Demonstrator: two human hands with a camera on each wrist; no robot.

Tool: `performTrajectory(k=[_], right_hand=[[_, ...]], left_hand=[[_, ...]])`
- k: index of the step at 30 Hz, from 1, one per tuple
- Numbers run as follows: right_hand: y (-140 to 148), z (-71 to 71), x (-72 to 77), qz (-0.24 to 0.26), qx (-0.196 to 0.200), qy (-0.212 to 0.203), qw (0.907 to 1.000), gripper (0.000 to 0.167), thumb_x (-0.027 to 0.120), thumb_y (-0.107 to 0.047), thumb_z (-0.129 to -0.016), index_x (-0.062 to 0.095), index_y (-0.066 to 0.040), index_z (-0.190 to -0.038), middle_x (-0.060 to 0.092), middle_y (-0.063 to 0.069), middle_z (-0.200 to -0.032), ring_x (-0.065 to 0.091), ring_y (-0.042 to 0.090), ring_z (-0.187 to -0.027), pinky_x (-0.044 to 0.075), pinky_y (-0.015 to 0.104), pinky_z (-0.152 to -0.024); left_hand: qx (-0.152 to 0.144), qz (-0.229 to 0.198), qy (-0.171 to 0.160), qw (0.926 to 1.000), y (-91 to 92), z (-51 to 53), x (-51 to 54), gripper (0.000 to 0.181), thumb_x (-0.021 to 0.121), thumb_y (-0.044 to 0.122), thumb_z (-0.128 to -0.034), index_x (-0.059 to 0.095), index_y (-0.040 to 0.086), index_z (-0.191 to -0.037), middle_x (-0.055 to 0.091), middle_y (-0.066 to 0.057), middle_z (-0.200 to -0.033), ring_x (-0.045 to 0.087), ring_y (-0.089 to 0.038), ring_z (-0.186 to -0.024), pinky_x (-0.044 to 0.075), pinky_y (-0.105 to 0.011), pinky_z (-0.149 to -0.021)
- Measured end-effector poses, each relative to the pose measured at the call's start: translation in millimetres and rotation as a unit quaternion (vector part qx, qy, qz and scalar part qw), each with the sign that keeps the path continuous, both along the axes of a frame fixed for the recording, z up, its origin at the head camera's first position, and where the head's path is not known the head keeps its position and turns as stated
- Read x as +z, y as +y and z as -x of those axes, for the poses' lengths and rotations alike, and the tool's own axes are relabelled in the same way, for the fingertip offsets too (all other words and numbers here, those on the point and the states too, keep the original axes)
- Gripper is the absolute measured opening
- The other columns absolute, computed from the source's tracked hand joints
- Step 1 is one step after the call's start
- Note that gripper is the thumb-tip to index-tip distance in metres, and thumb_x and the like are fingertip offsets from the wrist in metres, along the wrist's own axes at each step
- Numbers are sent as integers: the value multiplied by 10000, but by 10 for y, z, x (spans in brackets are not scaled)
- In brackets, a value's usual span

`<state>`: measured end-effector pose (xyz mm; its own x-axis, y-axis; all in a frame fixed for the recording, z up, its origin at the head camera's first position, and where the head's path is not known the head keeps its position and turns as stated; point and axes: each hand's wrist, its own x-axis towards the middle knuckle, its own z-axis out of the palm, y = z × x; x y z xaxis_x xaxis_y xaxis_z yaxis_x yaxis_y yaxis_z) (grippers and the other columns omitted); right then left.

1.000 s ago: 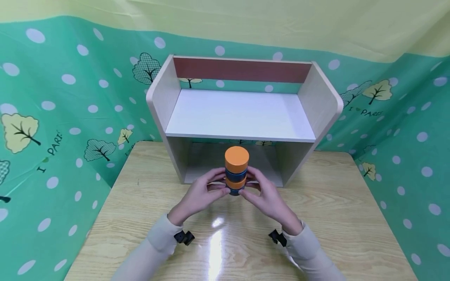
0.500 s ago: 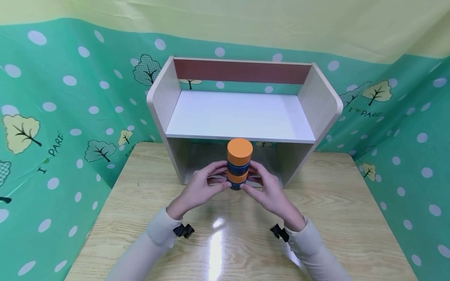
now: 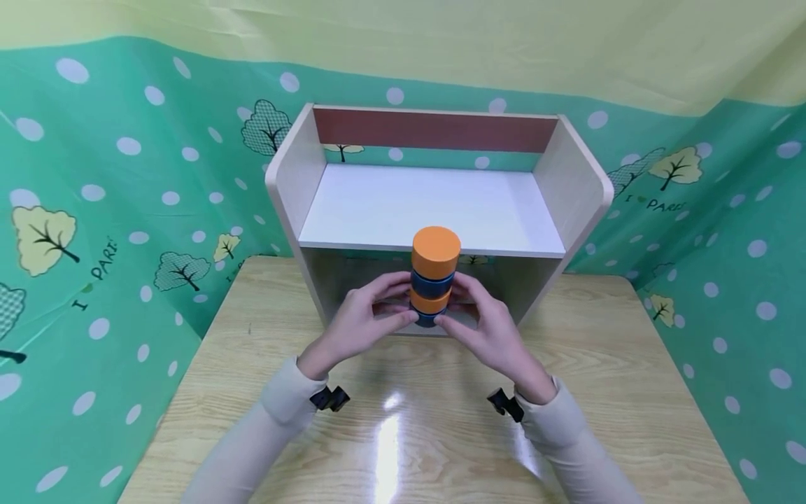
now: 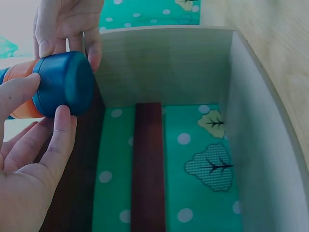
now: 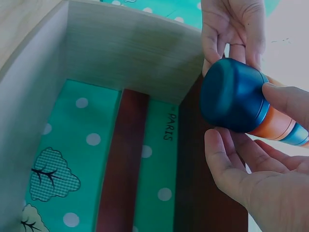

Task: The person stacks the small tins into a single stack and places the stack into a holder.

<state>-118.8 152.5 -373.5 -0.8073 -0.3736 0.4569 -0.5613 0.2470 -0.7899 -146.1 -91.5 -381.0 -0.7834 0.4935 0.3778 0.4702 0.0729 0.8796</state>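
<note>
An upright cylinder banded in orange and dark blue [image 3: 434, 255], like a stack of round tubs, is held off the table in front of the shelf. Its wide orange top overlaps the front edge of the upper board in the head view. My left hand [image 3: 362, 318] grips its lower part from the left, thumb in front and fingers behind. From the right, my right hand [image 3: 488, 325] holds the same lower bands, its thumb close to the other. Both wrist views show the rounded blue base [image 4: 70, 82] between the fingertips. Whether it is one piece cannot be told.
A pale two-level shelf unit [image 3: 434, 203] with raised side panels and a dark red back rail [image 3: 434, 129] stands at the table's back. The wood-grain table [image 3: 252, 392] spreads around it. A green dotted curtain [image 3: 157, 154] hangs behind and at both sides.
Both hands have lifted the banded cylinder and shifted it slightly right. Its orange top now overlaps the upper board's front edge in the head view. The grip looks the same.
</note>
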Motion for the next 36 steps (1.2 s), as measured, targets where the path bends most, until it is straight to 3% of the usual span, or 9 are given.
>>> performTrajectory(k=[7,17,24,36], right_hand=[[24,48,82,70,-17,74,9999,715,752,89,-844,421,-36,-1465,597,157,-1322,616,283,-1154,550,468,-926],[47,137,322,0,87,202,9998,670,743,1,-890,442,-132,-1474,602,56,-1335,608,191,-1169,547,384,-945],[51,194,484,-44,94,320,9994,677,744,17,-884,431,-83,-1476,609,90,-1332,617,211,-1157,548,372,-941],[43,286,641,-151,-103,249,9995,668,747,-56,-905,430,-129,-1489,599,50,-1346,613,191,-1150,537,445,-957]], left_hand=[[-20,-32,28,10000,20,43,110,566,741,62,-909,515,86,-1427,609,-76,-1352,628,-180,-1157,560,-329,-917],[16,-50,178,9998,25,110,336,576,746,58,-904,519,108,-1431,608,-48,-1356,629,-180,-1151,561,-327,-913],[4,10,351,9994,23,182,483,577,750,106,-914,512,109,-1439,609,-43,-1358,632,-166,-1148,560,-320,-913],[151,30,4,9999,37,252,686,592,756,112,-908,511,139,-1447,607,-40,-1367,624,-167,-1161,551,-320,-931]])
